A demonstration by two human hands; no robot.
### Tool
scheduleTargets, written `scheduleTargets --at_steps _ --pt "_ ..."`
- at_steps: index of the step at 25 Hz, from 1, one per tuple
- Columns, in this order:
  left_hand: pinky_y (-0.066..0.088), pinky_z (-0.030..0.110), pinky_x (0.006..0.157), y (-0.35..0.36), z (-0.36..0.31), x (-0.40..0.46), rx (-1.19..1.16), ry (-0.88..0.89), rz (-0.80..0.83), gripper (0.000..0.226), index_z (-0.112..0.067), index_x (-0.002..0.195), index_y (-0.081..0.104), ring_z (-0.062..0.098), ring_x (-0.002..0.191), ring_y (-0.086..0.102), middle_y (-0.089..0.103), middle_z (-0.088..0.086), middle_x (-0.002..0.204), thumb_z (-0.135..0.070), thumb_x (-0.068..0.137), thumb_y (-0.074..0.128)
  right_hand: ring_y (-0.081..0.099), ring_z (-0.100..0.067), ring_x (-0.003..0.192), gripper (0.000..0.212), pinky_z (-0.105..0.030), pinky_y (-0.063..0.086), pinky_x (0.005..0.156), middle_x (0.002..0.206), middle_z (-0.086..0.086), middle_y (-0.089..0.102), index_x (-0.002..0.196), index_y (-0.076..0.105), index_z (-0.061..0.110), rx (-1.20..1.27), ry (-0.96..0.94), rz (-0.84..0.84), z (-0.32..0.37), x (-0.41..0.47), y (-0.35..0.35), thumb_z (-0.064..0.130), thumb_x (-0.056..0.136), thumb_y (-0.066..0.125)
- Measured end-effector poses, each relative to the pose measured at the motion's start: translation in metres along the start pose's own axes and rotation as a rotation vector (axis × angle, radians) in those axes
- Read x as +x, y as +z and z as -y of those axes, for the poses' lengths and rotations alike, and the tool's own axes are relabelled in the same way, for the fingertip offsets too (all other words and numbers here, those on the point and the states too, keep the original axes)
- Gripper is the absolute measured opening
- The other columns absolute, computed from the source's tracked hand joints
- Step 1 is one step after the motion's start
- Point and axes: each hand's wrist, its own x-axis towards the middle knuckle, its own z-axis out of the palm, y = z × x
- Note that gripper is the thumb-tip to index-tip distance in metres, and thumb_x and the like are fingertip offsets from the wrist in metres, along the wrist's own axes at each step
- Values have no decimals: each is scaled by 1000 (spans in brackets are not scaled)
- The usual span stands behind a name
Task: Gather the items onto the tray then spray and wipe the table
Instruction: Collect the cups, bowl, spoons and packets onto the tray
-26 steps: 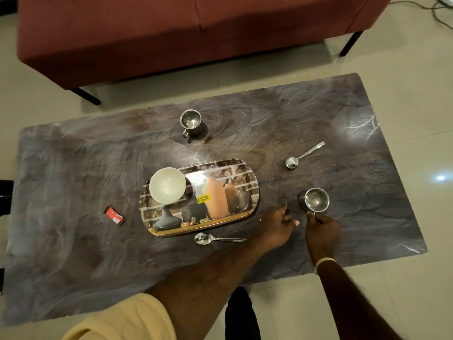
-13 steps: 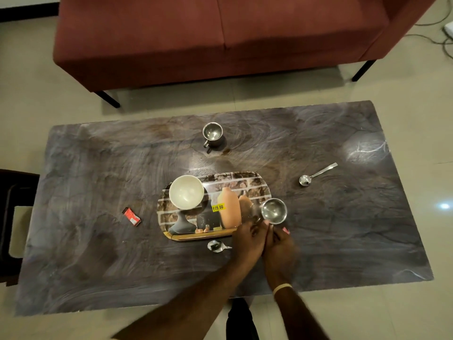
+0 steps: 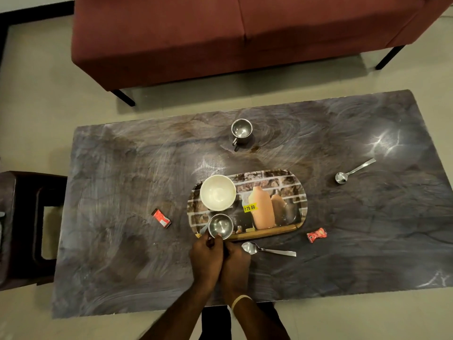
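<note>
A steel cup (image 3: 220,225) rests on the front left corner of the patterned tray (image 3: 290,186), just in front of a white bowl (image 3: 217,192). My left hand (image 3: 206,256) and my right hand (image 3: 236,261) are pressed together at the tray's near edge, and the fingers of both grip the cup's near rim and handle. A second steel cup (image 3: 241,130) stands on the dark marble table (image 3: 122,253) behind the tray. One spoon (image 3: 268,251) lies in front of the tray, another spoon (image 3: 353,171) at the far right.
A red wrapper (image 3: 161,218) lies left of the tray and a crumpled red wrapper (image 3: 317,234) right of it. A red sofa (image 3: 220,33) stands beyond the table. A dark wooden stool (image 3: 27,229) sits at the table's left end.
My right hand lifted the steel cup from the table's right side and carried it left across the tray to its front left corner. My left hand joined it at the cup.
</note>
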Motion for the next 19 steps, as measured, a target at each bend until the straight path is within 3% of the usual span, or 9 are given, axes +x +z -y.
scheduleTargets --at_steps 7,12,15,19 --pt "41 21 57 -10 3 16 24 -56 23 13 -11 79 73 12 69 65 67 -4 68 -17 88 65 61 -5 62 12 -25 50 58 70 3 70 72 73 16 -55 -22 23 5 2 16 13 78 62" --pt "44 19 58 -12 7 22 35 -49 24 14 -13 76 73 4 65 63 69 -3 68 -17 88 66 57 2 62 12 -2 36 58 72 6 70 76 74 18 -98 -12 33 4 4 23 9 80 68" --pt "48 24 61 -13 5 21 19 -47 25 15 -17 74 72 6 65 65 69 -6 66 -20 88 68 61 2 65 10 -7 42 60 73 10 69 78 73 20 -76 8 57 4 3 24 13 82 68" --pt "43 14 54 -31 -16 10 -117 -107 -135 13 -18 80 73 1 65 66 71 -6 70 -27 88 70 65 0 68 12 -23 55 64 73 14 69 79 71 26 17 6 6 8 -7 -1 34 88 67"
